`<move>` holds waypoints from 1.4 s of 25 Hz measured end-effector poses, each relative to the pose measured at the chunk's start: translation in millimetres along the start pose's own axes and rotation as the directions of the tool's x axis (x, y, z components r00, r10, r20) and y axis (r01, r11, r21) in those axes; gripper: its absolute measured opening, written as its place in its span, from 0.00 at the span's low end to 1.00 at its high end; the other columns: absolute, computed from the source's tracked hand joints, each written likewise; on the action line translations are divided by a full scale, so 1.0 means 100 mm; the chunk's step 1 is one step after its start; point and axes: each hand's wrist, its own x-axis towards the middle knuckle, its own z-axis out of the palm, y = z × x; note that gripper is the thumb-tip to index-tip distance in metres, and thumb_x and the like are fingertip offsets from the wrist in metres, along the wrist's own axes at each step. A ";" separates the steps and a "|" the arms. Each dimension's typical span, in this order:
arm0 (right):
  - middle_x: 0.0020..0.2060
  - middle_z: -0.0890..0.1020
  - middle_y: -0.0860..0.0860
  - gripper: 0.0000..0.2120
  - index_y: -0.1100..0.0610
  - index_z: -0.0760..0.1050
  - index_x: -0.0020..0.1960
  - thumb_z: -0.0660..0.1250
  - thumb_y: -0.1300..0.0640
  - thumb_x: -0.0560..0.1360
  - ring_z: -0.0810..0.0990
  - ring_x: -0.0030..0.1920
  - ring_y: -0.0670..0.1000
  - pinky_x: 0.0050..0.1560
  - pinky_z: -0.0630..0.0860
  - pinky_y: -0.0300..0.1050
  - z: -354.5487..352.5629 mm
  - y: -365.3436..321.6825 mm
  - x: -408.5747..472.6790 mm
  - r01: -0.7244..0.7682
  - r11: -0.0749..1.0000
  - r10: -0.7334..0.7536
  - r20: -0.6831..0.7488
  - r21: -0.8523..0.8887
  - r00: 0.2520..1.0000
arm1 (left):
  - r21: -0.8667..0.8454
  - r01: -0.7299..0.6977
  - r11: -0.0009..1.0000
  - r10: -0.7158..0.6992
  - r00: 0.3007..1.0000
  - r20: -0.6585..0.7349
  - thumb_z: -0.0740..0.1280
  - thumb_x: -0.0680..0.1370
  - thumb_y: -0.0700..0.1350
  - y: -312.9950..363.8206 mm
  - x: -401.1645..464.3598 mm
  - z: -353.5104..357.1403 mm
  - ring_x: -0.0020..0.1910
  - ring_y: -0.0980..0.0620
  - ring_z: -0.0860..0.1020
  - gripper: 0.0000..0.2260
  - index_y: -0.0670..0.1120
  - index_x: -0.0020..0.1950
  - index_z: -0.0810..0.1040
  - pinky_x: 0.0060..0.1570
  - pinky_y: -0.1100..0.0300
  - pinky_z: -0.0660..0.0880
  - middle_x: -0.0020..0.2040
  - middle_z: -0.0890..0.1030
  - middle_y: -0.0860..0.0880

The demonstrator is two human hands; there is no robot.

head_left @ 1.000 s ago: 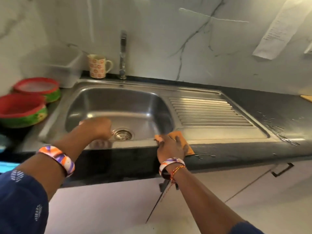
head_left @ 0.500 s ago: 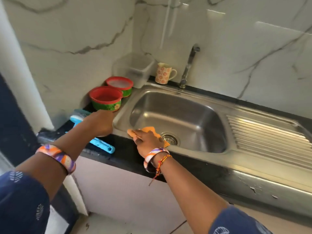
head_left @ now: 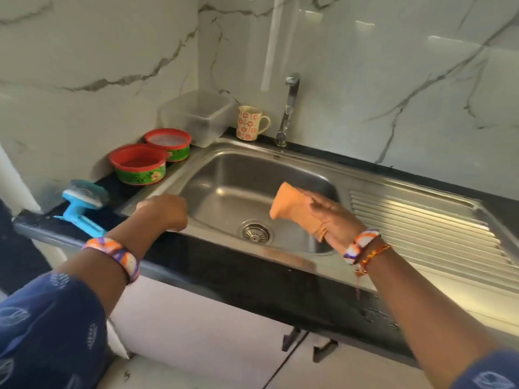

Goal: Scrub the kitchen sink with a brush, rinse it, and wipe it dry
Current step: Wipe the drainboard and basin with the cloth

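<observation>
The steel sink (head_left: pixel 238 175) sits in a black counter, with its drain (head_left: pixel 255 233) near the front and a ribbed drainboard (head_left: pixel 421 220) on the right. My right hand (head_left: pixel 337 223) is lifted above the basin's right side, holding an orange cloth (head_left: pixel 295 210) that hangs clear of the steel. My left hand (head_left: pixel 163 210) rests in a fist on the sink's front-left rim. A blue scrubbing brush (head_left: pixel 81 203) lies on the counter left of that hand, untouched.
A tap (head_left: pixel 288 108) stands behind the basin with a flowered mug (head_left: pixel 250 123) beside it. Two red-rimmed bowls (head_left: pixel 137 164) and a clear plastic tub (head_left: pixel 196 116) crowd the back-left corner. Water drops lie on the counter edge (head_left: pixel 376 313).
My right hand has lifted the orange cloth off the front-left rim and carried it right, above the basin. My left hand stays near the left rim. The view shifted slightly.
</observation>
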 end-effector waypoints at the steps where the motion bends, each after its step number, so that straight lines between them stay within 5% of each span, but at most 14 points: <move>1: 0.64 0.75 0.54 0.34 0.57 0.66 0.69 0.70 0.44 0.68 0.76 0.53 0.35 0.55 0.72 0.25 -0.10 -0.05 -0.19 -0.002 0.984 0.017 0.084 -0.180 0.996 | -0.001 -0.008 1.000 0.008 1.000 0.007 0.63 0.77 0.47 0.14 0.01 0.01 0.64 0.43 0.73 0.19 0.42 0.67 0.72 0.63 0.50 0.71 0.66 0.74 0.43; 4: 0.71 0.60 0.40 0.24 0.50 0.64 0.70 0.64 0.53 0.76 0.55 0.70 0.33 0.72 0.51 0.32 -0.37 0.22 -0.59 0.059 0.698 0.335 0.398 -0.713 0.854 | -0.035 -0.004 0.999 0.006 0.999 0.032 0.64 0.77 0.52 0.50 0.02 0.03 0.65 0.43 0.72 0.22 0.43 0.67 0.71 0.64 0.50 0.70 0.67 0.73 0.43; 7: 0.69 0.54 0.32 0.24 0.40 0.63 0.66 0.67 0.56 0.76 0.39 0.71 0.36 0.71 0.39 0.38 -0.42 0.43 -0.72 0.093 0.647 0.327 0.385 -0.757 0.863 | -0.094 0.043 0.995 -0.039 0.998 0.044 0.63 0.77 0.51 0.50 -0.03 0.09 0.66 0.42 0.71 0.23 0.42 0.69 0.68 0.64 0.50 0.70 0.70 0.69 0.41; 13: 0.68 0.59 0.35 0.22 0.48 0.67 0.69 0.64 0.60 0.77 0.44 0.74 0.39 0.74 0.42 0.40 0.03 0.45 -0.31 0.151 0.704 0.241 0.433 -0.694 0.869 | -0.152 0.197 0.968 -0.211 0.975 -0.077 0.59 0.79 0.40 -0.14 -0.19 0.07 0.64 0.40 0.72 0.18 0.39 0.69 0.69 0.61 0.52 0.70 0.66 0.72 0.39; 16: 0.73 0.61 0.43 0.21 0.53 0.68 0.70 0.63 0.61 0.78 0.46 0.72 0.38 0.69 0.38 0.27 0.51 0.43 0.08 0.257 0.687 0.199 0.516 -0.679 0.833 | -0.161 0.153 0.975 -0.166 0.984 -0.071 0.58 0.79 0.37 -0.31 -0.13 -0.05 0.65 0.42 0.73 0.17 0.37 0.67 0.71 0.61 0.57 0.69 0.65 0.73 0.40; 22: 0.74 0.60 0.42 0.20 0.46 0.66 0.71 0.60 0.55 0.79 0.52 0.77 0.48 0.76 0.50 0.48 1.49 0.49 0.88 0.365 0.614 0.166 0.567 -0.700 0.807 | -0.156 0.094 0.983 -0.102 0.994 -0.040 0.62 0.77 0.37 -0.67 0.12 -0.21 0.57 0.41 0.77 0.11 0.34 0.57 0.77 0.53 0.56 0.72 0.56 0.79 0.38; 26: 0.76 0.55 0.41 0.21 0.44 0.62 0.73 0.55 0.53 0.81 0.48 0.77 0.50 0.76 0.45 0.57 1.93 0.50 1.25 0.386 0.592 0.183 0.585 -0.707 0.790 | -0.208 0.042 0.977 -0.052 0.998 -0.041 0.61 0.76 0.35 -0.84 0.32 -0.23 0.55 0.41 0.78 0.10 0.34 0.53 0.79 0.52 0.54 0.73 0.53 0.80 0.38; 28: 0.76 0.55 0.42 0.20 0.44 0.62 0.73 0.54 0.54 0.81 0.46 0.77 0.50 0.74 0.41 0.61 2.01 0.53 1.37 0.368 0.620 0.161 0.572 -0.692 0.804 | -0.266 0.009 0.964 -0.061 0.981 -0.186 0.61 0.76 0.37 -0.80 0.38 -0.31 0.56 0.42 0.78 0.11 0.41 0.55 0.80 0.54 0.52 0.75 0.54 0.81 0.42; 31: 0.76 0.55 0.43 0.21 0.45 0.62 0.73 0.54 0.55 0.82 0.45 0.77 0.50 0.74 0.41 0.62 2.01 0.57 1.56 0.332 0.667 0.164 0.566 -0.667 0.808 | -0.307 -0.038 0.951 -0.106 0.892 -0.439 0.62 0.77 0.41 -0.72 0.46 -0.50 0.56 0.42 0.77 0.13 0.49 0.59 0.79 0.52 0.51 0.75 0.58 0.79 0.45; 35: 0.76 0.56 0.42 0.21 0.47 0.62 0.74 0.53 0.58 0.82 0.45 0.77 0.49 0.75 0.42 0.59 1.96 0.61 1.75 0.331 0.644 0.161 0.545 -0.690 0.823 | -0.148 0.031 0.989 -0.077 0.945 -0.319 0.67 0.76 0.46 -0.74 0.66 -0.58 0.60 0.44 0.76 0.18 0.51 0.66 0.74 0.53 0.52 0.74 0.61 0.77 0.47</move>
